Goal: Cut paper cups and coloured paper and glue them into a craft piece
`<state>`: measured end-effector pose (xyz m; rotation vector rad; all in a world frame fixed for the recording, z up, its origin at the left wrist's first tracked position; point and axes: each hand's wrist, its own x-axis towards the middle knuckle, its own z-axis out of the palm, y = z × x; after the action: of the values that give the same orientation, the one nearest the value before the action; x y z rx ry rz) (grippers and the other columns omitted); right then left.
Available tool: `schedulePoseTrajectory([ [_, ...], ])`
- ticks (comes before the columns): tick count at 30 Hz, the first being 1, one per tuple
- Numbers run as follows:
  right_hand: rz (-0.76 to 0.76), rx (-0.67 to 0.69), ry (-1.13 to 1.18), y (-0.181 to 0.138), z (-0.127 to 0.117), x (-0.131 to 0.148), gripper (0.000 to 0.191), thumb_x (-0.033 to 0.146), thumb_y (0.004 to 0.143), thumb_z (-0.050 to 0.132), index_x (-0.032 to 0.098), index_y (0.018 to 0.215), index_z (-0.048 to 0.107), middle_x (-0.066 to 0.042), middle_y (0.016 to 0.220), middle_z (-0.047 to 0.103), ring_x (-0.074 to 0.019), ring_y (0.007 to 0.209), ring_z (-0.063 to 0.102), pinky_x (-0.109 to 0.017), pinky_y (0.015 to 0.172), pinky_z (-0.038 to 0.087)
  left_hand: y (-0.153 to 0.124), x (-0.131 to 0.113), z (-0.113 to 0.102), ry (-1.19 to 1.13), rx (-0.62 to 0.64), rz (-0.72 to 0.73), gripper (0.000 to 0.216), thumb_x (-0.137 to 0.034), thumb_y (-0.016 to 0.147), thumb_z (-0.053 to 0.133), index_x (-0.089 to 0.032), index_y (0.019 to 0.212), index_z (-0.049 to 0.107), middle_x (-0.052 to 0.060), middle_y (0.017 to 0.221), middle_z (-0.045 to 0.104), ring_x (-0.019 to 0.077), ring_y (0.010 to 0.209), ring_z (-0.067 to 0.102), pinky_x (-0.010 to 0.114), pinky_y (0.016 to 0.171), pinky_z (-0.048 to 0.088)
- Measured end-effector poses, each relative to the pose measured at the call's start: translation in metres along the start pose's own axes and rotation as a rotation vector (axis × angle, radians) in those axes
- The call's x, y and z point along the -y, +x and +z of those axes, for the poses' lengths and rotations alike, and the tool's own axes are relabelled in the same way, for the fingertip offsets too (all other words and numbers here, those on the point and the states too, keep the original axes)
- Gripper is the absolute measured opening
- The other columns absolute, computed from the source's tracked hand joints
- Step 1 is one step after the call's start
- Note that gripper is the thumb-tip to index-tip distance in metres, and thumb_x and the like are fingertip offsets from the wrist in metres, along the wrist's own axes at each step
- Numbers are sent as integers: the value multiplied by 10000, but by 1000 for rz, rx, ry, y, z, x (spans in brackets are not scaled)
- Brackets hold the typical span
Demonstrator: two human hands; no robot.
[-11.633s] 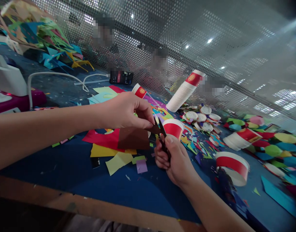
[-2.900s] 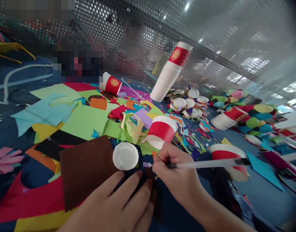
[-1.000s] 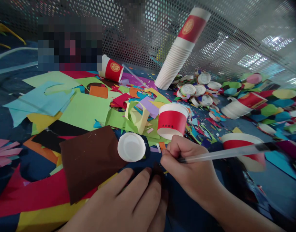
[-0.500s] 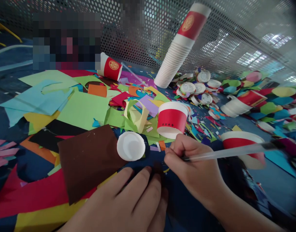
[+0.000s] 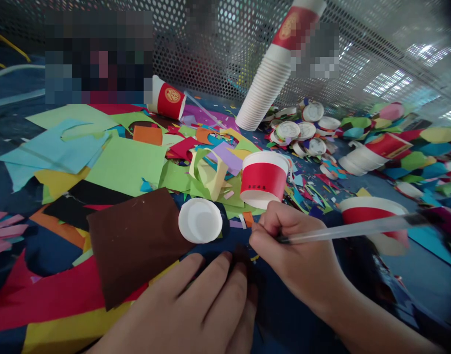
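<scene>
My left hand lies flat at the bottom, fingers stretched out and pressing on a small dark scrap that shows just past the fingertips. My right hand is closed round a clear-barrelled pen, its tip hidden down by that scrap. A white paper disc lies just above my left fingertips, on the corner of a brown paper sheet. A short red and white cup stands upside down right behind my right hand.
Coloured paper sheets and offcuts cover the blue table to the left. A tall stack of cups leans on the perforated metal screen. Cut cup bottoms, another low cup and coloured paper shapes lie right.
Since a second ago both hands have stayed in place with only tiny shifts of the pen hand. Much earlier my hands were cutting brown paper with scissors.
</scene>
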<state>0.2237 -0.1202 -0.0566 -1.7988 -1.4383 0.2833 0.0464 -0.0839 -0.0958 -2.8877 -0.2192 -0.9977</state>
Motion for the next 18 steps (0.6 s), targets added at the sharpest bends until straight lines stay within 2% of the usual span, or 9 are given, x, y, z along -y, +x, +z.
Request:
schedulePoseTrajectory([
  [5,-10,-16,3,-3,-1,-4,264,155,676,505,239,528,304,69,478,333,-74,456,288,-211,401,266,0,1,0,11,0,10,479,-123,1035,281,-282,973,728,-85,1018,759,151,937,626,328,827,388],
  [9,38,-35,121,-3,-3,-8,258,163,688,503,245,523,324,71,458,359,-83,446,338,-216,417,312,-1,1,-1,14,14,12,476,-114,1033,277,-279,1009,723,-84,1026,760,152,952,628,333,829,391],
  [14,-4,51,154,-1,-1,-3,249,98,647,512,221,527,332,85,488,358,-51,456,312,-163,413,298,2,0,-3,18,10,12,489,-112,1030,270,-274,985,729,-78,1020,762,156,940,629,333,828,393],
  [18,-24,53,132,-1,0,-1,254,85,651,509,215,534,325,91,493,332,-45,459,303,-144,424,308,3,0,-2,16,20,-1,497,-111,1031,264,-274,992,732,-78,1032,762,152,947,633,332,828,396],
])
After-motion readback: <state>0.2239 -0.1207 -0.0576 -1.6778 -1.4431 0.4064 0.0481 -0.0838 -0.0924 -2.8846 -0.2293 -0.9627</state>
